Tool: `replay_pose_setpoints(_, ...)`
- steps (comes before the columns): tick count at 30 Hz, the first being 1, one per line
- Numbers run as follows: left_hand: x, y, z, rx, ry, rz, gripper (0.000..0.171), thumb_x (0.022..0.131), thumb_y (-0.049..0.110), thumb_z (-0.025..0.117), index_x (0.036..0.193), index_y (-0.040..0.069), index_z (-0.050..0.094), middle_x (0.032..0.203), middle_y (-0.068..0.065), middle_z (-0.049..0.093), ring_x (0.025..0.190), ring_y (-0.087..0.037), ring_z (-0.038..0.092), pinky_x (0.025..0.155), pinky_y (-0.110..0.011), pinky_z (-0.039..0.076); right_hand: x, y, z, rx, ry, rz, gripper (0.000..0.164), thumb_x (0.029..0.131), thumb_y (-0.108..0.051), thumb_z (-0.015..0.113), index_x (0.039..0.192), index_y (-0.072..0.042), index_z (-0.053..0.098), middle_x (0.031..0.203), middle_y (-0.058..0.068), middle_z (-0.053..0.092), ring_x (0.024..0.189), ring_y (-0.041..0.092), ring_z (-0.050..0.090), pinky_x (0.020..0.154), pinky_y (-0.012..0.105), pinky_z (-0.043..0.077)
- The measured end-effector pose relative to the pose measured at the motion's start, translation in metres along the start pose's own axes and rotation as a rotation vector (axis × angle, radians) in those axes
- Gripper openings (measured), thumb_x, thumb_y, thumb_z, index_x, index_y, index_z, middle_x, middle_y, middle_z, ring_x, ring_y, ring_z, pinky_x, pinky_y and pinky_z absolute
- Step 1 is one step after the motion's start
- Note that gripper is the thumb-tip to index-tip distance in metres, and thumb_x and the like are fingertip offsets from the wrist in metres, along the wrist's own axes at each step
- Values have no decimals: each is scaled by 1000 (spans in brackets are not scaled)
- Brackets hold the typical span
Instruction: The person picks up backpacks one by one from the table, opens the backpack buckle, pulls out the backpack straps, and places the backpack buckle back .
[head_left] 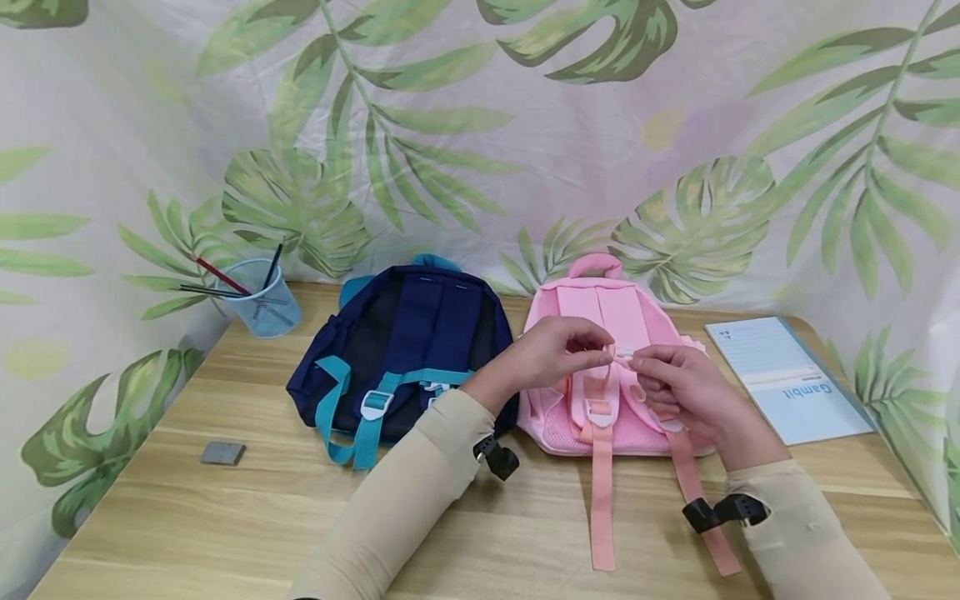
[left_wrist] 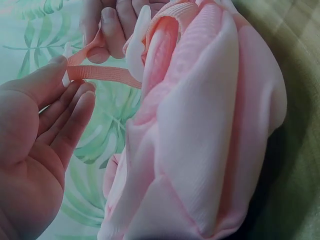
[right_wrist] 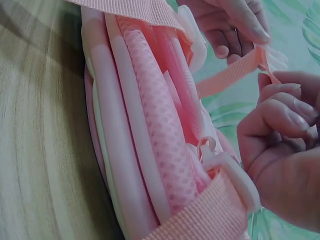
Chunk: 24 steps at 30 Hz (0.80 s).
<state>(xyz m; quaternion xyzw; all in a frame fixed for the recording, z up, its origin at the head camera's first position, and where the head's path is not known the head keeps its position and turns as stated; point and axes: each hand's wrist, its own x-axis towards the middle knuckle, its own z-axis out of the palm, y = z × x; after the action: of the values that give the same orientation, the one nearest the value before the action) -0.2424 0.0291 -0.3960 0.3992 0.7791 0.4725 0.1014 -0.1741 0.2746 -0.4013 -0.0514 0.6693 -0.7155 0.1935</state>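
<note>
A pink backpack (head_left: pixel 600 312) lies with its shoulder straps facing up. Above it, my left hand (head_left: pixel 558 354) pinches a small white plastic buckle (right_wrist: pixel 276 59) between thumb and fingertips. A narrow peach strap (left_wrist: pixel 107 74) runs from the bag to this buckle and doubles back. My right hand (head_left: pixel 686 387) pinches the strap's short end close beside the buckle, its other fingers curled. White adjusters (head_left: pixel 598 412) sit on the shoulder straps, and a long peach webbing tail (head_left: pixel 603 508) hangs onto the table.
Left of the pink bag lies a navy backpack (head_left: pixel 420 325) with teal straps. A blue mesh cup (head_left: pixel 277 308) of pencils stands at the back left. A grey block (head_left: pixel 222 452) is on the wooden table (head_left: pixel 172 517). At right lies a light blue notebook (head_left: pixel 795 383).
</note>
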Motion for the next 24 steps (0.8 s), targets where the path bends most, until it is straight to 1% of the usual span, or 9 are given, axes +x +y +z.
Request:
replay_pose_setpoints(3,0,-1,1,-11,9,2,24,104,15,74,124,2,76,110,-12,80,92,-6,72,86,-15,55,1,-2,2,-5,19,1,25,115,-13,51,97,-13,69,67,-7,43,51,7,33,50,25,22)
replay_pose_setpoints(8,0,-2,2,-20,12,3,25,103,14,74,125,1,75,110,-13,80,91,-6,71,85,-14,55,2,-3,6,16,23,-9,26,114,-11,50,95,-11,68,67,-7,44,51,7,31,50,26,20)
replay_pose_setpoints(13,1,-2,2,-34,-1,10,23,102,13,76,123,1,76,110,-13,80,90,-4,70,85,-15,55,6,-2,12,37,19,-31,32,114,-6,45,87,-12,61,67,-7,44,50,5,32,50,25,18)
replay_pose_setpoints(17,1,-3,3,-34,-16,22,22,102,12,77,121,2,76,109,-12,80,90,-2,69,87,-15,55,6,-2,14,36,29,-22,33,114,-6,44,84,-13,57,69,-7,45,51,3,35,50,22,22)
replay_pose_setpoints(21,1,-3,2,-35,-17,32,22,102,14,76,121,2,76,110,-12,80,92,-3,70,89,-16,57,4,-5,10,33,34,18,30,114,-10,47,88,-12,62,72,-5,49,54,3,39,50,19,28)
replay_pose_setpoints(24,1,-4,1,-44,-9,30,21,103,14,75,121,3,76,111,-12,80,94,-5,72,89,-17,58,0,-8,6,13,13,40,29,115,-12,50,95,-11,71,74,-4,54,58,5,41,51,19,30)
